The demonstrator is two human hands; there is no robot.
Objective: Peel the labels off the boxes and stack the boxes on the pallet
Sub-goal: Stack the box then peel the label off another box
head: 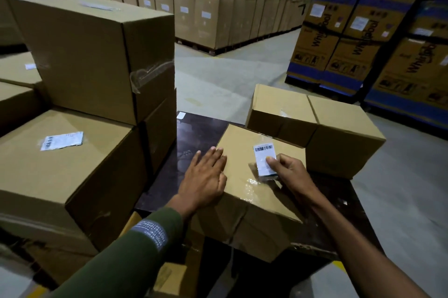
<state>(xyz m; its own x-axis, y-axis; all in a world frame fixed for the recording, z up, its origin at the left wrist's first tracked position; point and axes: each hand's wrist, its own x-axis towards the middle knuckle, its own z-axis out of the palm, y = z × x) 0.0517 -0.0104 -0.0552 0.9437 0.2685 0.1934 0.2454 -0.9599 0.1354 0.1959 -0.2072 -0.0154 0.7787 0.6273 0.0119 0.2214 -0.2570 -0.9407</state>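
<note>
The right hand (284, 169) pinches a small white barcode label (264, 159) between thumb and curled fingers, the thumb pressed on the label's face; the label stands partly lifted off the top of a cardboard box (247, 191), its lower end still down by the glossy clear tape (254, 182) that runs across the box top. The left hand (206, 177) lies flat and open, palm down, fingers spread over the left edge of that same box, holding nothing. Its arm wears a dark green sleeve (135, 249) with a patch of pale print near the cuff.

This box sits at the near edge of a dark, shiny board (194, 137) — the pallet's top surface, as far as can be told. Behind it, toward the far right corner of the board, two more plain cardboard boxes (315, 123) stand side by side, the nearer one touching the box being worked on. A small white scrap (181, 115) lies at the board's far left corner.

To the left, just beside the board, is a stack of larger boxes (97, 60): the lower one carries a white printed label (62, 140) on its top, and the upper one has loose clear tape along its right corner. Across the grey concrete floor (218, 79) stand rows of plain cartons — and, at right, blue-and-yellow Whirlpool cartons (351, 38).
</note>
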